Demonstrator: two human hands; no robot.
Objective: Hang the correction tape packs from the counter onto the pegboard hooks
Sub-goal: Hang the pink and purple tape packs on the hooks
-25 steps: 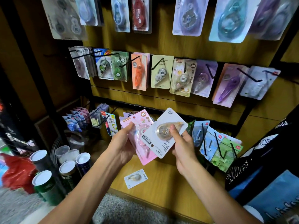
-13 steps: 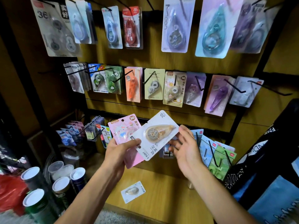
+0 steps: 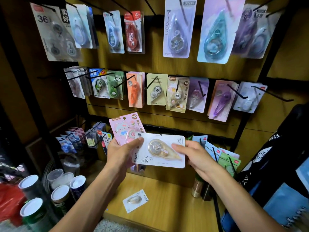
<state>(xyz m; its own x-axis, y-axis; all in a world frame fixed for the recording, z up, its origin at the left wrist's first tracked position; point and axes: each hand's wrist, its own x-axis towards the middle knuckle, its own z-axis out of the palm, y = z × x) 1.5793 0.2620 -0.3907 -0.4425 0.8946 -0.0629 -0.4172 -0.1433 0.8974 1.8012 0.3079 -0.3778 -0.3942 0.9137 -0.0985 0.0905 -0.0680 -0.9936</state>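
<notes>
My left hand (image 3: 122,150) grips two packs at once: a pink correction tape pack (image 3: 123,127) behind and a white pack (image 3: 158,150) with a clear beige dispenser in front, thumb on the white card's left edge. My right hand (image 3: 194,155) pinches the right side of that white pack, which lies sideways at chest height before the pegboard. One more small white pack (image 3: 135,200) lies flat on the wooden counter (image 3: 167,198) below. Black pegboard hooks (image 3: 235,92) in the middle row carry hanging packs.
Three rows of hanging correction tape packs fill the board, with large packs (image 3: 177,29) on top. Lidded cans (image 3: 61,195) and clear cups stand at the lower left. Two small bottles (image 3: 196,188) sit on the counter's right. Dark bags (image 3: 275,164) crowd the right side.
The white pack has turned from tilted to lying sideways, and my right hand has closed back onto its right edge. The view has tilted up, showing more of the top row.
</notes>
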